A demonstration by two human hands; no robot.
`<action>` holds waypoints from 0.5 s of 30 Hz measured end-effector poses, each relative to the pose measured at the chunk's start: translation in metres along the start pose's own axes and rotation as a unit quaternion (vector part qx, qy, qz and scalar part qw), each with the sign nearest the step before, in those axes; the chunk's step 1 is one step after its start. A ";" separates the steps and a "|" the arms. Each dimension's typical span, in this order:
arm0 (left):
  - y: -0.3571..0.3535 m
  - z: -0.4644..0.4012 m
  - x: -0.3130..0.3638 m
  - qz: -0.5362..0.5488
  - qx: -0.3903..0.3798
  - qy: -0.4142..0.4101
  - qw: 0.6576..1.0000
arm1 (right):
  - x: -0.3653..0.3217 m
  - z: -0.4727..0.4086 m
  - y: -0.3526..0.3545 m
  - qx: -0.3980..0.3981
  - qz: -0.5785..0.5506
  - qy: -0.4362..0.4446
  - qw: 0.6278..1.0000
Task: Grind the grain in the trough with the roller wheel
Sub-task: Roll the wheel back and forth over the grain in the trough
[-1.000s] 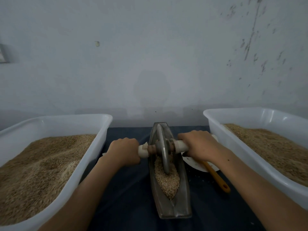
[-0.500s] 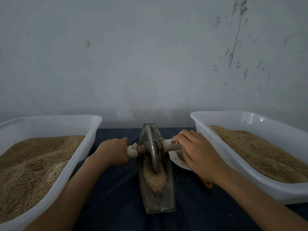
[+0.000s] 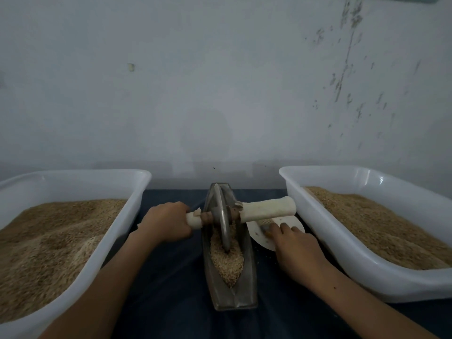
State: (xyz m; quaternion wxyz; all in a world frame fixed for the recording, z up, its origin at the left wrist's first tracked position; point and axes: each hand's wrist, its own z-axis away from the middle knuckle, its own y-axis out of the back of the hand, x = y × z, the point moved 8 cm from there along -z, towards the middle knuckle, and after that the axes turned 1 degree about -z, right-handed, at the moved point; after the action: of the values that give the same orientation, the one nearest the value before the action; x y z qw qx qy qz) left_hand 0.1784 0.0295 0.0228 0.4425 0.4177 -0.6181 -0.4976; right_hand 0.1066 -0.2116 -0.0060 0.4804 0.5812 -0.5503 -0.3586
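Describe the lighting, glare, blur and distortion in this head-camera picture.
Head view: dim, flat light with a bluish cast; small glare spots on the right tub's rim; wide-angle bowing at the edges; grain in the left tub smears toward the lower-left corner, while the roller wheel stays fairly sharp.

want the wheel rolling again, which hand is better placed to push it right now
Left. The left hand grips its handle on the roller wheel; the right hand is off the right handle, reaching at the white plate.

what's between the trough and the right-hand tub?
In the head view, a white plate on the dark cloth, with the right hand reaching onto it. The roller wheel's right handle spans above.
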 end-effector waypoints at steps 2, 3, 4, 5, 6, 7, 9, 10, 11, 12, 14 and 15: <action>0.001 0.001 0.000 0.017 0.008 -0.002 1.000 | 0.001 0.000 -0.004 0.000 -0.013 0.001 1.000; 0.001 0.001 -0.001 0.024 0.015 -0.001 1.000 | 0.001 0.000 -0.004 -0.001 -0.016 0.001 1.000; 0.001 0.002 -0.002 0.032 0.023 0.001 0.999 | 0.002 0.000 -0.004 -0.002 -0.017 0.001 1.000; 0.000 0.003 -0.003 0.042 0.028 0.003 0.999 | 0.001 0.000 -0.005 -0.003 -0.015 0.003 1.000; -0.001 0.003 -0.003 0.056 0.030 0.006 0.998 | 0.000 0.000 -0.006 -0.006 -0.009 0.005 1.000; -0.002 0.004 -0.004 0.070 0.033 0.010 0.997 | -0.001 0.000 -0.007 -0.008 -0.005 0.005 1.000; -0.003 0.005 -0.006 0.093 0.040 0.019 0.995 | 0.000 0.001 -0.008 -0.018 -0.013 -0.003 1.000; -0.004 0.005 -0.007 0.103 0.045 0.023 0.993 | 0.001 0.001 -0.009 -0.023 -0.029 -0.008 0.999; -0.004 0.005 -0.008 0.114 0.050 0.026 0.992 | 0.002 0.000 -0.010 -0.031 -0.056 -0.011 0.998; -0.005 0.006 -0.009 0.126 0.055 0.029 0.990 | 0.004 0.001 -0.012 -0.046 -0.094 -0.015 0.994; -0.008 0.006 -0.011 0.162 0.060 0.037 0.984 | 0.007 0.000 -0.014 -0.082 -0.175 -0.031 0.981; -0.009 0.005 -0.012 0.186 0.061 0.044 0.980 | 0.008 -0.001 -0.014 -0.091 -0.209 -0.038 0.973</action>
State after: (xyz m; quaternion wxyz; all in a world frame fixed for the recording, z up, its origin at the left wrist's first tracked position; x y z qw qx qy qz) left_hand 0.1771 0.0411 0.0117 0.5275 0.3430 -0.6946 -0.3488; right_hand 0.1123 -0.2207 -0.0180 0.4241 0.6233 -0.3997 -0.5215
